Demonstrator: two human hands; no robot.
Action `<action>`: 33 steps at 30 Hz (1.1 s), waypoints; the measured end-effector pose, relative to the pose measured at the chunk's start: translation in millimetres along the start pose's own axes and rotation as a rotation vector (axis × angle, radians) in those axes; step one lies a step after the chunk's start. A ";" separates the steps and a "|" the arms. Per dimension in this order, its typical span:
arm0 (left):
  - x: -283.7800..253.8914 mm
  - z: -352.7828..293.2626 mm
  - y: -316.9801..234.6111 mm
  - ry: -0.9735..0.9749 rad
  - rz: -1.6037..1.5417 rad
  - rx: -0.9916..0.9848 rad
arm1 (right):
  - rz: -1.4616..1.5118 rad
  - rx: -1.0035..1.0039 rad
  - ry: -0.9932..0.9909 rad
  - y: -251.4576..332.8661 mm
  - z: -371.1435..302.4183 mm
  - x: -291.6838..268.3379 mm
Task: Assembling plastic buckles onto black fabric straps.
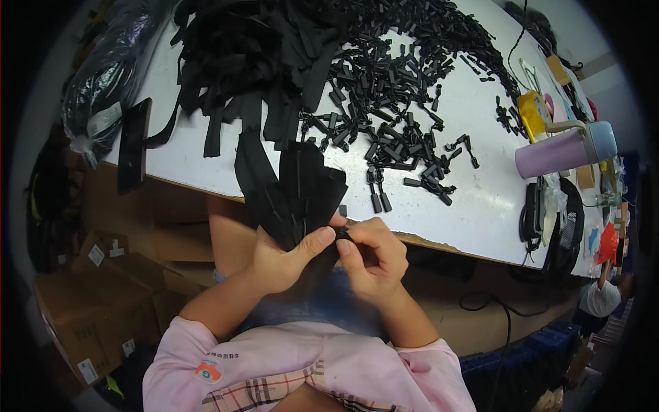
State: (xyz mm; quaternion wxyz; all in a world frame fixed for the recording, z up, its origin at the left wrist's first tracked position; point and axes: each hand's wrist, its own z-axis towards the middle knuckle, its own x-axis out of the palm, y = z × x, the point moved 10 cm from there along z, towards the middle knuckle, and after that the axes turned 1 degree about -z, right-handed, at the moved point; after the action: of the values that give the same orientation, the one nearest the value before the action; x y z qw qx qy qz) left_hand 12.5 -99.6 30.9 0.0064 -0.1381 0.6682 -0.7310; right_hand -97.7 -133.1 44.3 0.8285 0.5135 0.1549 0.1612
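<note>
Just beyond the left hand (pixel 285 259), black straps (pixel 296 192) are fanned from its grip; close beside it, a small dark piece (pixel 342 235) is pinched by the right hand (pixel 375 264), best kept steady and untwisted

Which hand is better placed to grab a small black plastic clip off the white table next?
Probably the right hand: it's closer to the scattered clips, though busy pinching something black. The left hand grips flat black fabric straps.

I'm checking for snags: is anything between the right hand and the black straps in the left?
Nothing visible: the right hand pinches a dark piece close beside the left hand, which grips the black straps.
</note>
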 end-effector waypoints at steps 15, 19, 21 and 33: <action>-23.5 -2.7 10.6 -0.168 -0.014 -0.075 | -0.151 0.058 0.260 2.4 4.3 30.2; -7.1 -4.4 22.4 0.014 0.012 -0.107 | -0.326 -0.203 0.068 32.4 20.4 12.9; -5.9 -6.8 29.6 0.046 0.035 -0.146 | -0.395 -0.265 0.107 35.4 23.8 16.8; -5.5 -9.7 15.4 0.005 -0.139 -0.185 | 0.429 0.435 0.171 -26.1 -7.0 18.7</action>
State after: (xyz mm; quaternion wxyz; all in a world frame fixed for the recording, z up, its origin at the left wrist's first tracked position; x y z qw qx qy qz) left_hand 13.0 -90.7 14.1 -0.0586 -0.1824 0.7217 -0.6652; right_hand -81.0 -130.5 16.1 0.6303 0.6843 0.1430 0.3377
